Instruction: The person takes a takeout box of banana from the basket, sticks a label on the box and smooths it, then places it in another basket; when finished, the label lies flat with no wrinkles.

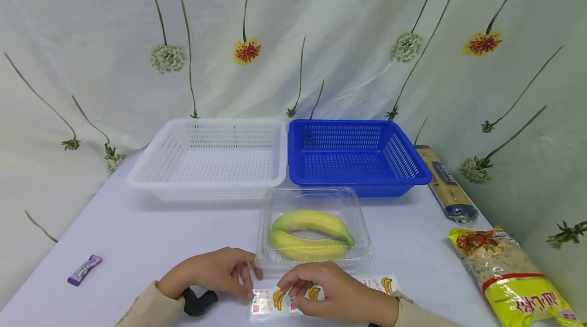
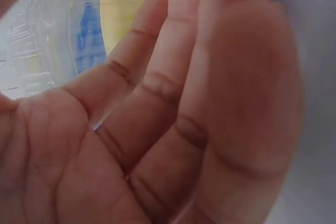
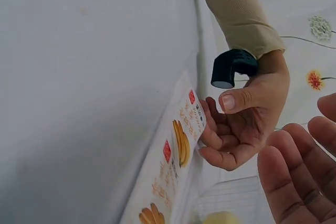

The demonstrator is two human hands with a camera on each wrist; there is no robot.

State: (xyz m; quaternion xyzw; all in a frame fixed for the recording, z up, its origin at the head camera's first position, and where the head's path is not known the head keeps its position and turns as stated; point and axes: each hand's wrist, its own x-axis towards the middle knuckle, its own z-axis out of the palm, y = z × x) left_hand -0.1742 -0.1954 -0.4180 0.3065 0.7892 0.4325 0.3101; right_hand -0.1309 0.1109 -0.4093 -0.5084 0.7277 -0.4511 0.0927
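A clear plastic clamshell box (image 1: 362, 240) with two yellow-green bananas (image 1: 312, 221) inside sits at the middle of the table. In front of it lies a strip of stickers (image 1: 262, 302) printed with bananas and red marks. My left hand (image 1: 220, 272) is at the strip's left end, thumb apart from the loosely bent fingers; whether it touches the strip is unclear. Over the strip's middle hovers my right hand (image 1: 332, 291), fingers loosely bent, covering part of the stickers. Nothing shows inside either hand. The right wrist view shows the sticker strip (image 3: 176, 145) beside the left hand (image 3: 252, 119).
Behind the box stand a white basket (image 1: 208, 189) and a blue basket (image 1: 357, 188), side by side. Along the right edge lie a long packet (image 1: 447, 184) and a yellow food bag (image 1: 513, 276). A small purple sachet (image 1: 84, 270) lies at the left.
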